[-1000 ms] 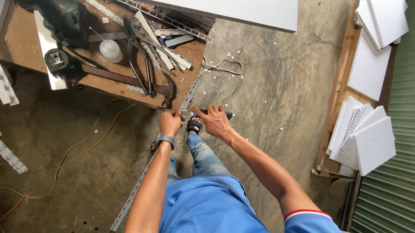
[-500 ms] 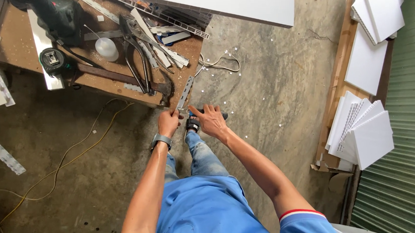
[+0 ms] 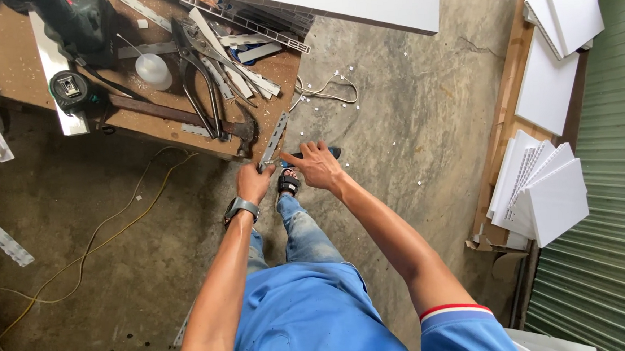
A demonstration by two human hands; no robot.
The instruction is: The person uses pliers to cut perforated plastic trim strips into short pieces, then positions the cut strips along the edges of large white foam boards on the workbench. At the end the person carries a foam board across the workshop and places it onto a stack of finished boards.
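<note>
My left hand (image 3: 255, 182) is closed around a long perforated metal strip (image 3: 278, 134) just below the corner of the wooden workbench (image 3: 9, 67). The strip slants down to the left behind my arm, and its lower end (image 3: 181, 334) shows near the floor. My right hand (image 3: 317, 166) holds a dark-handled hand tool (image 3: 328, 153) with its fingers spread over it. The tool's tip points at the strip beside my left hand. A watch sits on my left wrist. My sandalled foot (image 3: 288, 184) shows below the hands.
On the workbench lie tin snips (image 3: 201, 74), a hammer (image 3: 179, 118), a tape measure (image 3: 70, 89), a white bottle (image 3: 153, 69) and white strips. White panels (image 3: 545, 190) are stacked at the right by a green shutter (image 3: 616, 178). A yellow cable (image 3: 107, 239) crosses the concrete floor.
Both hands stay at the strip by the bench corner. My right hand has shifted slightly along the tool; the view has moved a little.
</note>
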